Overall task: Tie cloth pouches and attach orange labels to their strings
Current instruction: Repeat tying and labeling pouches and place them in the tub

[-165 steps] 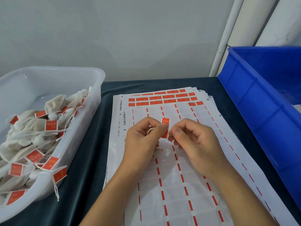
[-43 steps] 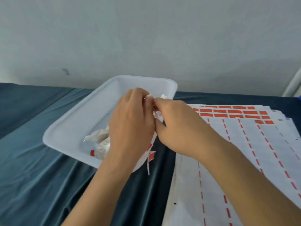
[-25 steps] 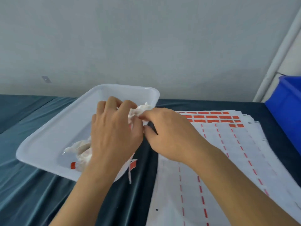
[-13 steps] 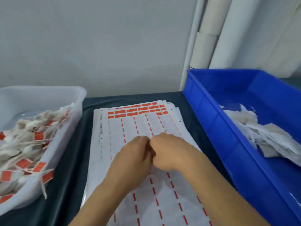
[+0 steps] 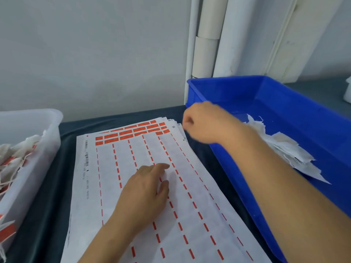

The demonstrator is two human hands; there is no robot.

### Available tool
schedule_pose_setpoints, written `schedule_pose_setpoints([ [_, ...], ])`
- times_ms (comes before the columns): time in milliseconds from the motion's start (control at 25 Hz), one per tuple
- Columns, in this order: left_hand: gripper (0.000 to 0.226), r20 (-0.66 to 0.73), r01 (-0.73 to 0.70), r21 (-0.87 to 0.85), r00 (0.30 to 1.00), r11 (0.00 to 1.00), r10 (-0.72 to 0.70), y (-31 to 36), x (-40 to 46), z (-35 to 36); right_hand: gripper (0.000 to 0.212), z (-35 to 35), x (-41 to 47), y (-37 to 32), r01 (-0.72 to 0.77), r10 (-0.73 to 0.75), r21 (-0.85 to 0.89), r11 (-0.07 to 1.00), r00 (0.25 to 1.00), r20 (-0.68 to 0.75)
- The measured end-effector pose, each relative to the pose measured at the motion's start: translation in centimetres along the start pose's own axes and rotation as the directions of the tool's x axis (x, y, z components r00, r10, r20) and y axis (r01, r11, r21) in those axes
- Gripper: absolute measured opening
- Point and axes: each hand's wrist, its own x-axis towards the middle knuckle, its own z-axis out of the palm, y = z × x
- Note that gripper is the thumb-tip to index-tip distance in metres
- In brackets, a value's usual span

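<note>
My left hand (image 5: 146, 192) rests flat on the stack of label sheets (image 5: 121, 179), fingers relaxed and holding nothing. Remaining orange labels (image 5: 131, 132) fill the sheet's far rows. My right hand (image 5: 205, 123) hovers over the near corner of the blue bin (image 5: 284, 103), fingers curled; whether they hold anything is hidden. Untied white cloth pouches (image 5: 284, 147) lie inside the blue bin, partly behind my right forearm. Finished pouches with orange labels (image 5: 13, 158) fill the white tub (image 5: 38, 130) at the left.
A dark blue cloth (image 5: 51, 205) covers the table. White pipes (image 5: 205, 44) stand against the wall behind the blue bin. The label sheets lie between the tub and the bin.
My hands have parted. The right hand has moved up and right to the blue bin's corner, while the left has flattened onto the label sheets.
</note>
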Motion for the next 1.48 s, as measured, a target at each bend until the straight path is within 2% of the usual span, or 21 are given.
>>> schedule_pose_setpoints([
  [80,0.041,-0.013,-0.021,0.023,1.000,1.000,0.021,0.1,-0.1,0.5,0.019,-1.8,0.7,2.8,-0.093,0.084,-0.075,0.993,0.990,-0.112],
  [160,0.041,-0.019,-0.041,0.019,0.999,0.999,0.041,0.4,0.1,0.8,0.022,-2.5,1.2,5.7,-0.218,0.198,-0.146,0.965,0.970,-0.143],
  [280,0.042,0.001,-0.060,0.019,0.998,0.998,0.060,0.8,0.3,1.2,0.009,-1.2,0.6,8.3,-0.432,0.432,-0.210,0.877,0.901,-0.050],
  [360,0.042,0.010,-0.067,0.013,0.998,0.998,0.067,1.0,0.3,1.4,0.020,0.4,0.1,9.3,-0.517,0.534,-0.240,0.822,0.846,0.007],
  [560,0.042,-0.001,-0.077,0.004,0.997,0.997,0.077,1.0,0.3,1.7,0.020,1.6,0.2,9.8,-0.548,0.553,-0.216,0.808,0.832,-0.044],
  [760,0.041,0.009,-0.077,-0.004,0.997,0.997,0.077,1.2,0.3,1.9,0.022,1.5,0.1,9.8,-0.585,0.602,-0.251,0.771,0.799,-0.012],
  [1000,0.040,0.006,-0.077,-0.012,0.997,0.997,0.077,1.1,0.2,1.9,0.012,1.3,0.3,9.4,-0.577,0.538,-0.214,0.788,0.815,-0.216],
  [1120,0.039,0.024,-0.077,-0.045,0.997,0.996,0.078,0.9,0.2,1.7,0.009,1.0,0.4,8.9,-0.561,0.460,-0.200,0.803,0.798,-0.390],
  [1160,0.038,0.031,-0.073,-0.072,0.997,0.995,0.075,0.8,0.3,1.6,0.010,0.6,0.4,8.7,-0.538,0.417,-0.192,0.821,0.794,-0.443],
  [1280,0.036,0.039,-0.043,-0.181,0.998,0.983,0.051,0.5,0.3,0.9,0.033,-0.5,0.6,7.2,-0.413,0.245,-0.193,0.890,0.789,-0.563],
  [1360,0.033,0.011,-0.036,-0.245,0.999,0.969,0.040,0.4,0.2,0.3,0.037,-0.9,0.6,5.2,-0.306,0.092,-0.234,0.923,0.766,-0.636],
  [1480,0.041,-0.086,-0.050,-0.373,0.996,0.927,0.019,0.1,-0.2,-1.0,0.040,-0.7,0.3,1.0,-0.072,-0.158,-0.318,0.945,0.754,-0.638],
])
